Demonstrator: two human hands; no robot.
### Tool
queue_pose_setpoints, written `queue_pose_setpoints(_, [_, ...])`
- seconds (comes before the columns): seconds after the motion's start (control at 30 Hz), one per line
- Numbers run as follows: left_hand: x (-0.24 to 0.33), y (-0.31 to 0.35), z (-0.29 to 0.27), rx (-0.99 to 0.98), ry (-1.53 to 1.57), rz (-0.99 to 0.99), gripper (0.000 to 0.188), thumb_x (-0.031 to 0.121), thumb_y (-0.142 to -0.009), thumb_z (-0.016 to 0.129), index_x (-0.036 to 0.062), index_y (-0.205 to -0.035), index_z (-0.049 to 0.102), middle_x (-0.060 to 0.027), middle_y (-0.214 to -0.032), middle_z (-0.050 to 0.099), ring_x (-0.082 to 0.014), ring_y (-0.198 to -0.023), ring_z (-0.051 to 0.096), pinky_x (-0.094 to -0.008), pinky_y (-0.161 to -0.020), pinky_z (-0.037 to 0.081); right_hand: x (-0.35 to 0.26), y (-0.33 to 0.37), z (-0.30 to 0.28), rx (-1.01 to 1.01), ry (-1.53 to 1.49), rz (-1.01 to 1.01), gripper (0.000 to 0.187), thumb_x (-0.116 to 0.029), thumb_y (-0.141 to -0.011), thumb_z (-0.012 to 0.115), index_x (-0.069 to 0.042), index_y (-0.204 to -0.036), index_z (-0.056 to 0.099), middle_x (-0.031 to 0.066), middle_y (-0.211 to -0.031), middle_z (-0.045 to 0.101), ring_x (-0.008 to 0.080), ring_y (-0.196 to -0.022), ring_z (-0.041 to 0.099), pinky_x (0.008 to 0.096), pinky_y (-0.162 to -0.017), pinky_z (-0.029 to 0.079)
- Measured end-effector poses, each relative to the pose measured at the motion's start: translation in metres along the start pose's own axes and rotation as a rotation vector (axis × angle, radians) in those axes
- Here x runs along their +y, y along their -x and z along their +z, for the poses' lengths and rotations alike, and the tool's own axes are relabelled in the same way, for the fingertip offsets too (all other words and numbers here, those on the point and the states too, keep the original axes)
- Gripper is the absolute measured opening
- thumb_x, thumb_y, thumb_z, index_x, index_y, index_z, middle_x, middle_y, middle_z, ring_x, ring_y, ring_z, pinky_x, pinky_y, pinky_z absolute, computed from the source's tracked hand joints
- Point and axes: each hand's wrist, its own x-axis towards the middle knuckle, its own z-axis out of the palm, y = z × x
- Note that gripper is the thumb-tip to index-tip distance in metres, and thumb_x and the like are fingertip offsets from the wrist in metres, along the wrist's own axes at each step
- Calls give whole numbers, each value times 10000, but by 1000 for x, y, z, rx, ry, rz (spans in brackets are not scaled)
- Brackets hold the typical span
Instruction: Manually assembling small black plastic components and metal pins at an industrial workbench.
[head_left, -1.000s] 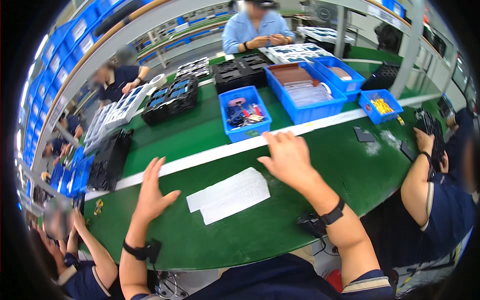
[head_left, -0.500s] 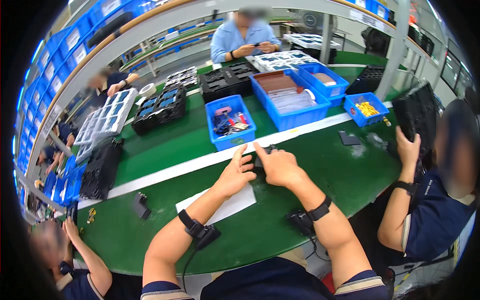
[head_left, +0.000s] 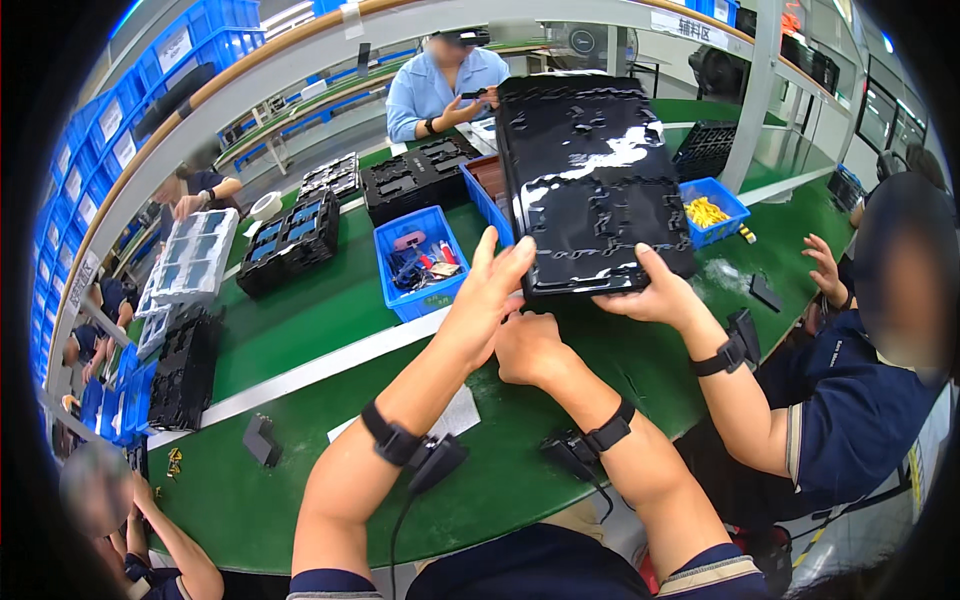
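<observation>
A glossy black moulded tray point(head_left: 595, 190) is held up, tilted, over the middle of the table by a co-worker's hand point(head_left: 655, 293) at its near right edge. My left hand point(head_left: 482, 295) is at the tray's near left corner, fingers stretched upward; whether they touch it I cannot tell. Just below the tray, my right hand point(head_left: 533, 345) is closed, knuckles up, beside my left wrist. Anything in its curled fingers is hidden. A white sheet point(head_left: 458, 412) lies partly under my left forearm.
A blue bin point(head_left: 425, 285) of tools stands beyond my left hand. Another blue bin point(head_left: 715, 212) holds yellow parts. Dark angled pieces point(head_left: 262, 440) lie on the green table point(head_left: 330, 480). Black trays point(head_left: 415, 180) are stacked farther back. Co-workers sit left, right and opposite.
The co-worker's black tray has swung in from the right to the middle, covering the large blue bin. My left hand has risen to its corner. My right index finger is now curled in.
</observation>
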Motion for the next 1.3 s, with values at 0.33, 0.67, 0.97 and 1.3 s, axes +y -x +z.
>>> queue_pose_setpoints(0.33, [-26,-46,-1,194,322,-34,660,89,-748,723,46,-1277,329,-147,-1099,546,-245,-969,598,-408,-795,534,-11,-5,5,19,4,7,320,-243,-757,618,-44,-1005,657,146,-1062,621,273,-972,609,405,-786,485])
queue_pose_setpoints(0.67, [-14,-13,-72,293,373,37,882,68,-691,689,-19,-1400,171,-133,-1143,518,-224,-1031,543,-376,-894,460,-9,-1,1,13,-25,19,736,-315,-739,682,-197,-1388,357,185,-1097,591,335,-1017,593,433,-847,484])
queue_pose_setpoints(0.97, [32,88,-176,778,265,472,421,28,-732,670,40,-1099,464,-73,-973,573,-187,-898,589,-331,-809,500,-6,0,6,93,9,-35,789,-283,-715,701,-182,-1409,339,205,-1017,611,349,-929,614,425,-796,496])
queue_pose_setpoints(1.3, [24,122,-322,1627,171,481,1102,77,-628,736,-13,-1432,-12,-222,-1334,379,-306,-1067,552,-389,-865,506,-7,3,6,134,3,-78,753,-207,-691,666,-179,-1387,381,194,-981,621,344,-876,625,426,-736,513])
